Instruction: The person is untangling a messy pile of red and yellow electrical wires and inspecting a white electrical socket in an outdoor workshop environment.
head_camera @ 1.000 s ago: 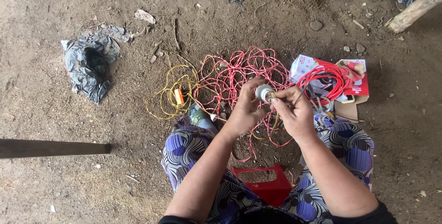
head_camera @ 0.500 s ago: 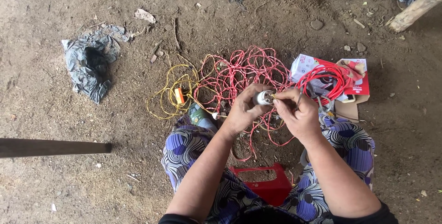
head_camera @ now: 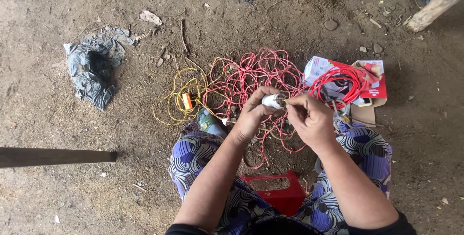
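- Almost nothing has moved since the earlier frames: both hands stay at the same place above the wires, and only the fingers of the right hand (head_camera: 313, 119) have shifted a little at the end of the white fitting (head_camera: 273, 100).
- Dirt floor (head_camera: 96, 191) fills the view, and the person sits low on it, with patterned cloth over the knees and a small red stool (head_camera: 285, 196) between them.
- Big tangle of red wire (head_camera: 251, 78) lies loose on the ground in front of the knees, not coiled up, with a smaller bundle of yellow wire (head_camera: 179, 102) just beside it on the left.
- Crumpled grey plastic bag (head_camera: 94, 66) lies well apart to the left; an opened red and white carton (head_camera: 369, 83) with a neat red coil (head_camera: 338, 83) sits to the right.
- Left hand (head_camera: 251, 116) is closed around the white fitting and holds it above the tangle.
- Right hand pinches something thin against the end of the fitting; I cannot tell if it is a wire end or a small tool.
- My judgement: the wiring of the fitting is in progress, the connection does not look finished, and most of the wire is unused.
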